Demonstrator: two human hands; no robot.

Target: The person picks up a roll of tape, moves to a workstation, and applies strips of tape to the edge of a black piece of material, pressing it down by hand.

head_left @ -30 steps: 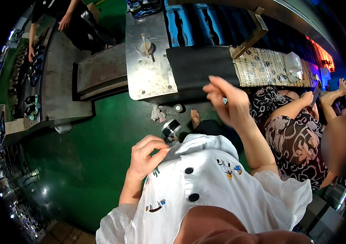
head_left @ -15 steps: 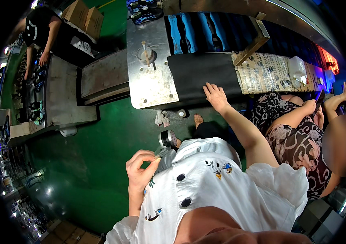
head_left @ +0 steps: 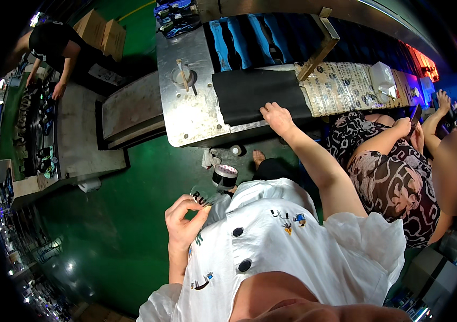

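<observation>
My left hand (head_left: pixel 184 219) is closed in a pinch on a small clear film (head_left: pixel 200 196) with black lettering, held in front of my white shirt. Just beyond the film, lower than the bench, is a black and silver roll (head_left: pixel 224 176). On the bench lies a flat black sheet (head_left: pixel 255 94). My right hand (head_left: pixel 278 119) rests at that sheet's near edge with fingers curled against it; its thumb is partly hidden. A strip of bare metal shows between the sheet and the bench's front edge.
Blue and black shaped pieces (head_left: pixel 237 43) line the rack behind the sheet. A cup with a brush (head_left: pixel 183 77) stands on the metal bench (head_left: pixel 174 121). A metal bracket (head_left: pixel 319 51) rises beside the sheet. One person (head_left: pixel 386 177) sits at my right; another (head_left: pixel 59 45) works at far left.
My right hand has gone from lying spread on the sheet to curled at its edge. The sheet's near edge has shifted back, baring metal. The film in my left hand has turned, showing its lettering.
</observation>
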